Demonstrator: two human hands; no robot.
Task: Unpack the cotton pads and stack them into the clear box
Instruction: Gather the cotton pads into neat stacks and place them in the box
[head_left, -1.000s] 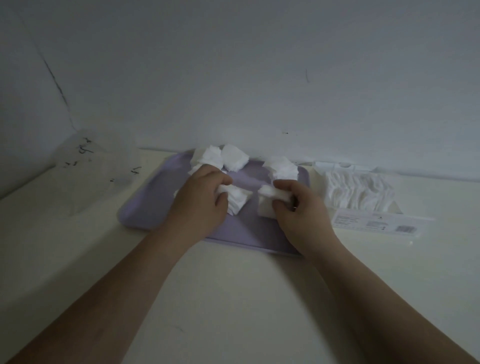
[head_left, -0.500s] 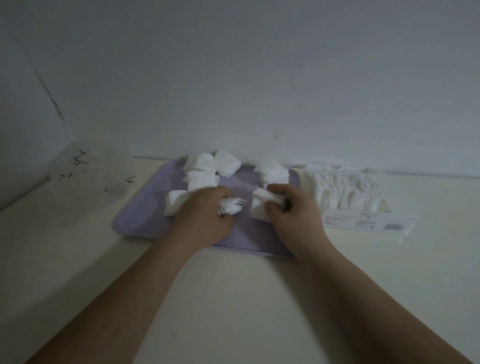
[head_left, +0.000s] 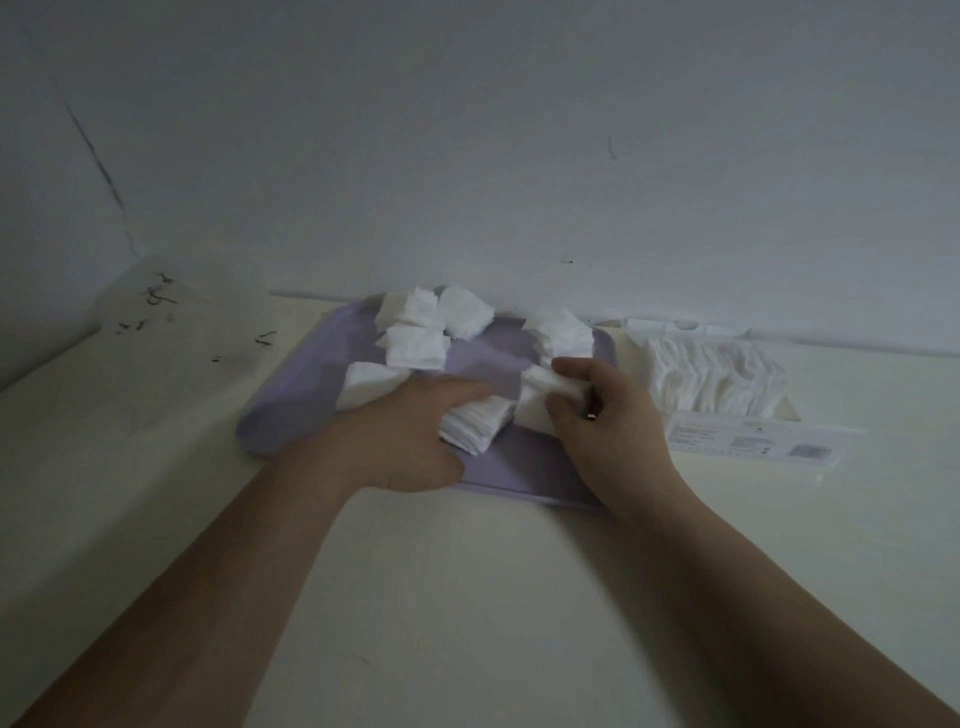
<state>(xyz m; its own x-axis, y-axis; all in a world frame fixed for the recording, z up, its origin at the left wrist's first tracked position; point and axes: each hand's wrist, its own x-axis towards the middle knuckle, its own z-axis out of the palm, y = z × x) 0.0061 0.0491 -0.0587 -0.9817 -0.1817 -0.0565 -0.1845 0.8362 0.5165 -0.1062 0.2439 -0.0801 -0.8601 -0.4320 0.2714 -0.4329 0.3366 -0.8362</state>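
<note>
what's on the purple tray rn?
Several small stacks of white cotton pads on the tray; left hand holds one stack, right hand another. Tray surface beneath the hands is hidden.

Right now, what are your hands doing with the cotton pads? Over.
Left hand grips left stack. Right hand pinches right stack. Both over lilac tray, loose piles behind. Open pack at right.

Dim, flat indoor light with grey-blue cast; source out of view. Wall (head_left: 519, 130) darkens toward upper corners. Soft, edgeless shadows beside forearms on table (head_left: 467, 597). No glare. White cotton pads (head_left: 415, 343) brightest, texture partly washed out. Left hand (head_left: 410, 431) slightly smeared. Wall-table line bows from wide-angle distortion. Fine grain throughout.
</note>
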